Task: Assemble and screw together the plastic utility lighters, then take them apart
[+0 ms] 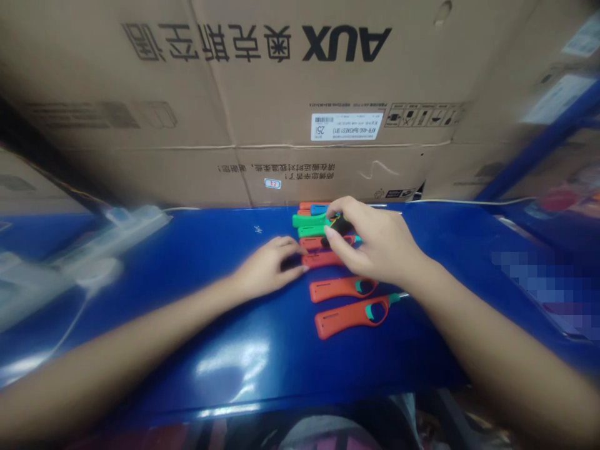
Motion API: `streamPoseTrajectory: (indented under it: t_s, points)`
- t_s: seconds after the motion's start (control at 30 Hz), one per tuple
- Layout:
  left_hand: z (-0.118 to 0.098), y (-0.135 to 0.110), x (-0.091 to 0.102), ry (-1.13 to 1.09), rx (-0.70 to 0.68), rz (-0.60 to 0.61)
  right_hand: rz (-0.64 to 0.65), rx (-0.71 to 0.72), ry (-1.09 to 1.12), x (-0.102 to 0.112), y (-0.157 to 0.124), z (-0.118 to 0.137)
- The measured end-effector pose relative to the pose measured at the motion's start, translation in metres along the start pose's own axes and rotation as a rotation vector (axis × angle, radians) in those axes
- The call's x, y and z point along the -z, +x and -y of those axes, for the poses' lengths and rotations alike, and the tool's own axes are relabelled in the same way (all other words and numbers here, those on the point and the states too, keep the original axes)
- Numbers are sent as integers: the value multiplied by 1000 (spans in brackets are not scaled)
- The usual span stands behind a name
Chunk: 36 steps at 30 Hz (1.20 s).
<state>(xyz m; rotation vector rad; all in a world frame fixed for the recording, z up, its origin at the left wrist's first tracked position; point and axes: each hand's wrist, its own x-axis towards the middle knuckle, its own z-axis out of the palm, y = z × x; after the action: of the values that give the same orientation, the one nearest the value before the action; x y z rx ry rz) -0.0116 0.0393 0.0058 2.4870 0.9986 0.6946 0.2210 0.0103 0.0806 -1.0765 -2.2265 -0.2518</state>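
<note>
I look down on a glossy blue table (187, 350). Nearest lie two orange lighters (349, 315). Beyond them my left hand (267, 269) lies loose, fingertips touching a third orange lighter (323, 259). My right hand (375, 244) pinches a small black piece (338, 226) beside the green lighters (309, 220). Cardboard boxes (281, 94) stand behind.

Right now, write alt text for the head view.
Two hands work over a row of orange, green and blue lighters on a blue table. The right hand pinches a small dark piece; the left hand touches an orange lighter. Cardboard boxes stand behind.
</note>
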Motion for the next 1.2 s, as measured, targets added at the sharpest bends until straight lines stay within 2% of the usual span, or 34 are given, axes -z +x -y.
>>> streamPoseTrajectory:
  t_s: [0.23,0.33,0.5,0.6,1.2]
  points:
    - [-4,-5,-7,-18,0,-3,-12,14,61,-4,-1,3]
    - [-4,-6,-7,-40,-15,-8,-83,2,67,0,1,1]
    - [-3,-7,-6,-44,-52,-8,-260,-100,71,15,4,-11]
    - [-3,-7,-7,-50,-56,-15,-296,-118,72,18,4,-15]
    - [2,-6,-9,-63,-68,13,-78,5,170,-9,0,0]
